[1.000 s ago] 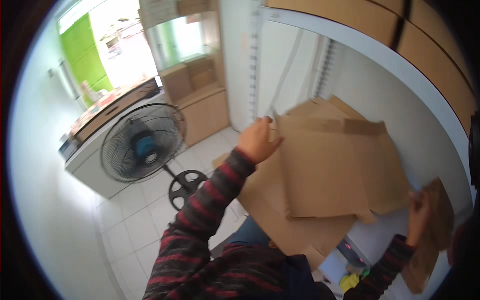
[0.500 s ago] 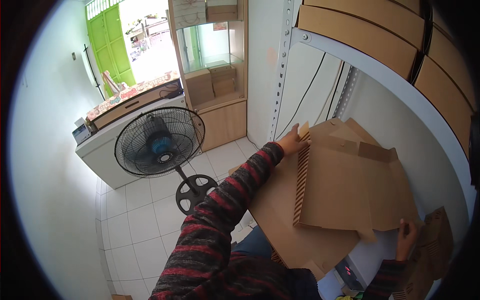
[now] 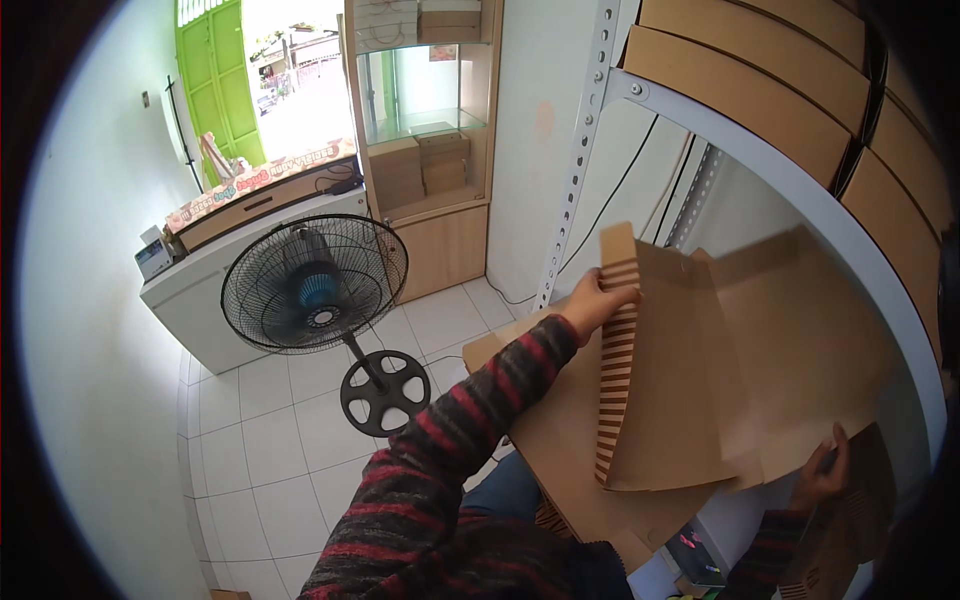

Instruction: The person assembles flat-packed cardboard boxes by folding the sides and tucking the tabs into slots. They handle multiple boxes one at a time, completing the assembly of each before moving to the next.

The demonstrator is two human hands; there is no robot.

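A part-folded brown cardboard box blank (image 3: pixel 685 390) is raised at a tilt on the right, its side wall striped in reddish brown. My left hand (image 3: pixel 600 303) is closed on that striped wall near its far end, thumb over the edge. The blank's right panel (image 3: pixel 810 330) stands up toward the shelf. Close to this panel's near edge is my right hand (image 3: pixel 825 472), fingers curled round a small dark thing I cannot make out. Under the blank lies flat brown cardboard (image 3: pixel 590 470).
A metal shelf frame (image 3: pixel 740 115) carries stacked brown boxes (image 3: pixel 740 90) at upper right. Striped cardboard (image 3: pixel 865 500) leans at lower right, beside a dark box (image 3: pixel 695 550). A standing fan (image 3: pixel 320 290) is on the tiled floor, before a white counter (image 3: pixel 230 320) and a display cabinet (image 3: pixel 440 240).
The blank's right panel has swung up, and its striped wall has tilted upright. My left hand has shifted slightly nearer and right with it. My right hand has moved slightly right; the view has shifted.
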